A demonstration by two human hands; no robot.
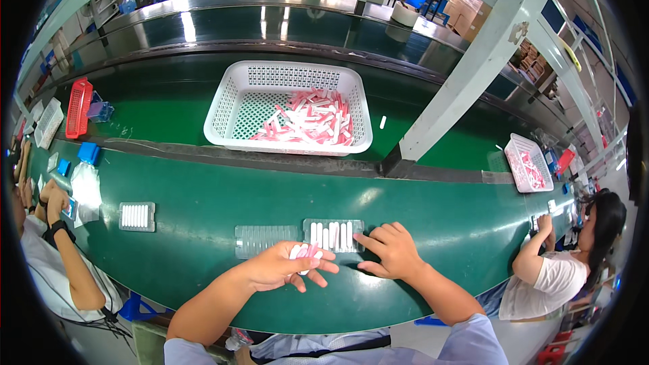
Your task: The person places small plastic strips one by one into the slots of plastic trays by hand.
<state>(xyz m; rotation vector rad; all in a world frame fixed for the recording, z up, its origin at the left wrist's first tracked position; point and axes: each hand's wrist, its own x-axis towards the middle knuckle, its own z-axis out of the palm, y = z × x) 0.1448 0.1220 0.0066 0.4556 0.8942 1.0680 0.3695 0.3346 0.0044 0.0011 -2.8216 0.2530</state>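
Observation:
My left hand (276, 267) is closed around a bunch of small white and pink sticks (305, 252), with some of its fingers stretched out. In front of it lies a clear plastic tray (307, 235) with several white sticks (331, 235) side by side in its slots. My right hand (393, 254) is open, with its index fingertip at that tray's right edge and its thumb held apart. A second clear tray (260, 235) with bare slots lies just left of the first, partly behind my left hand.
A filled tray (137, 216) lies further left on the green table (203, 196). Beyond a dark ledge stands a white basket (220, 111) of pink and white sticks. A pale metal post (466, 74) rises right of it. Co-workers sit at both sides; a smaller basket (517, 176) stands right.

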